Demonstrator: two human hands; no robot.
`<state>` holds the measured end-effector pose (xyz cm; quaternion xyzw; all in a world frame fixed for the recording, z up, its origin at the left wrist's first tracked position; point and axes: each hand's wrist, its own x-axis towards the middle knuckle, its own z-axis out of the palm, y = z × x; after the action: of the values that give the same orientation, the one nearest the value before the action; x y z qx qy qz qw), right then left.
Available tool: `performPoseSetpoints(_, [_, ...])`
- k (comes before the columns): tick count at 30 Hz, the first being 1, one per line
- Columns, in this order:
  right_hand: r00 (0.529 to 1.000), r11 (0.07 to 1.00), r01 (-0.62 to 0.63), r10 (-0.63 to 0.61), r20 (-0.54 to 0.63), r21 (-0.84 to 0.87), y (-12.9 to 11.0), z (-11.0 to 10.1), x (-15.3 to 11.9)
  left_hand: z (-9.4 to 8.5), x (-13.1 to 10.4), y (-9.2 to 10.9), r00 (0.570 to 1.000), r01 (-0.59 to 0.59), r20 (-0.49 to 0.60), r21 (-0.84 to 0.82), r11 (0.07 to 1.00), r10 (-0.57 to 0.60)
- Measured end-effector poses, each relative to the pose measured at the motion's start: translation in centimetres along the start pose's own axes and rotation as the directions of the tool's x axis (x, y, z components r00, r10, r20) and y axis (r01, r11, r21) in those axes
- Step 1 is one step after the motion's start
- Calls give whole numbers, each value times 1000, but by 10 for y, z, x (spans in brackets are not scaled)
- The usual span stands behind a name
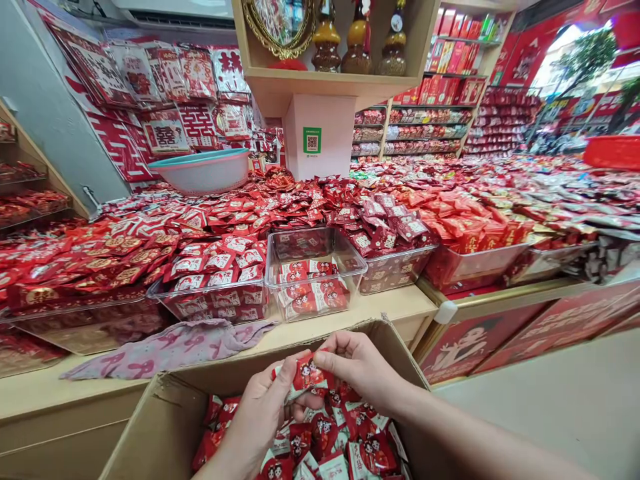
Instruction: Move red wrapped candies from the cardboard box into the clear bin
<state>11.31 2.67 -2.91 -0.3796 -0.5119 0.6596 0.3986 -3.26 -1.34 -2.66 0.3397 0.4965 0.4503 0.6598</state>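
A small red candy packet [307,375] with cartoon figures printed on it is held between both hands, above an open cardboard box [150,427]. My left hand [270,397] grips its left side, the thumb lying on top and fingers beneath. With thumb and fingers pinched, my right hand [357,367] holds the packet's upper right edge. Under the hands, many loose red and white packets [325,430] fill the lower part of the box. Just beyond the box stands a clear plastic bin [316,267], with similar packets laid in rows at its bottom.
Heaped bins of red packets flank the clear bin, among them a left bin [215,280] and a right bin [390,233]. A pink patterned cloth [175,347] lies on the counter ledge. A pale blue basin [205,170] rests on packets behind. A pillar [325,133] rises mid-counter.
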Motion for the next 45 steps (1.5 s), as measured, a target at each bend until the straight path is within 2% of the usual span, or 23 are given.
performPoseSetpoints(3, [996,980,91,-89,22,-176,3,-3,-2,-1,-2,-1,1000,23,-3,-37,999,-23])
performPoseSetpoints(5, [972,911,219,-233,0,-349,6,-4,-4,-3,-2,-1,998,58,25,-100,993,-56])
performPoseSetpoints(7, [888,723,405,-456,55,-559,10,-3,-7,-5,-2,-1,992,114,63,-174,978,-105])
performPoseSetpoints(9, [759,447,577,-602,247,-683,12,-3,-10,-8,-2,0,984,166,99,-238,957,-146])
performPoseSetpoints(11, [656,257,696,-608,448,-671,13,-2,-14,-12,-1,1,983,164,122,-265,950,-136])
performPoseSetpoints(12, [638,239,726,-585,501,-644,13,-1,-16,-14,-1,2,987,135,123,-268,954,-105])
performPoseSetpoints(13, [650,275,728,-567,506,-628,12,0,-18,-16,-1,3,991,94,120,-270,958,-64])
performPoseSetpoints(14, [698,361,693,-552,456,-624,12,1,-18,-18,-1,4,993,55,120,-271,961,-23])
performPoseSetpoints(15, [774,488,616,-519,363,-618,12,2,-18,-18,-1,4,993,16,120,-273,962,17])
performPoseSetpoints(17, [934,779,353,-320,156,-518,11,4,-16,-18,-2,6,990,-62,109,-269,961,94])
performPoseSetpoints(18, [980,884,197,-165,112,-423,12,5,-14,-16,-3,7,987,-98,100,-255,962,127])
performPoseSetpoints(19, [991,944,59,-17,131,-324,12,6,-12,-14,-5,7,984,-130,92,-232,964,154])
performPoseSetpoints(20, [979,970,-47,92,183,-238,12,6,-10,-12,-6,7,980,-157,85,-206,966,178])
performPoseSetpoints(22, [944,980,-148,180,275,-135,12,7,-6,-9,-8,6,976,-186,82,-165,969,202])
performPoseSetpoints(25, [949,989,-102,129,289,-107,15,5,-5,-9,-8,4,978,-166,107,-112,980,178])
performPoseSetpoints(30, [976,948,-2,71,207,-318,16,-6,-5,-22,1,-3,984,-61,172,26,998,56])
performPoseSetpoints(33, [981,834,188,-132,143,-518,-13,-17,0,-31,8,-4,994,-51,101,23,998,48])
performPoseSetpoints(36, [910,657,317,-414,24,-684,-64,-31,21,-42,17,-3,995,-94,-22,154,984,99])
performPoseSetpoints(38, [865,546,284,-501,-35,-789,-93,-41,47,-51,23,-2,980,-148,-80,315,937,182])
performPoseSetpoints(39, [869,505,245,-493,-43,-828,-103,-44,63,-55,25,-1,969,-172,-100,389,905,227])
performPoseSetpoints(41, [925,449,162,-380,-24,-878,-111,-48,95,-64,30,2,946,-196,-131,499,844,297])
performPoseSetpoints(43, [985,453,88,-172,10,-887,-105,-47,123,-71,32,6,933,-201,-143,553,808,330])
performPoseSetpoints(45, [997,511,22,49,54,-859,-94,-42,144,-76,34,9,939,-190,-141,548,815,313])
